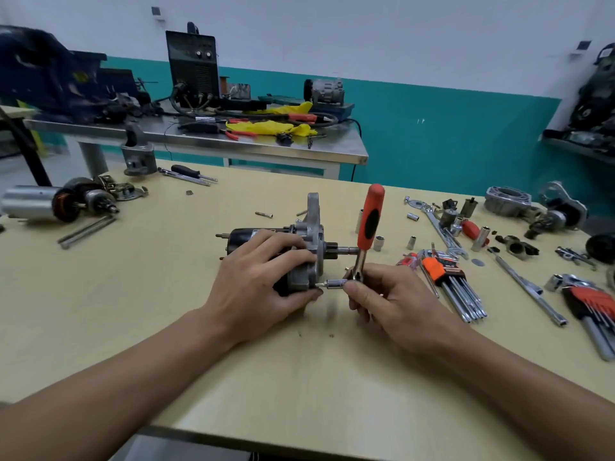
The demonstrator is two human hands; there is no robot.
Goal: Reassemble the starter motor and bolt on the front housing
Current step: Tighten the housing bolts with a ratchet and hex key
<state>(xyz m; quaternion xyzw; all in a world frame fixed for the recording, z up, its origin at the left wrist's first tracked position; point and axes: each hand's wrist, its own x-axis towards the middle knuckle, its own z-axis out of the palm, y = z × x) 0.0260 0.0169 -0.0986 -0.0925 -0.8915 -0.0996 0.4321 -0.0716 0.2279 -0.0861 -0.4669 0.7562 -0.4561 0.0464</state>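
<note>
Curling left fingers [287, 242] grip one starter motor [311, 227]; right fingers [381, 276] pinch one ratchet [370, 217].

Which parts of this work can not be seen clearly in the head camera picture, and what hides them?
Head view:
The starter motor body: mostly covered by the left hand.
The ratchet head: hidden behind the right hand fingers.
The bolt at the socket: too small to tell how far it is threaded in.
The red hex key set: cut off by the right edge.
</note>
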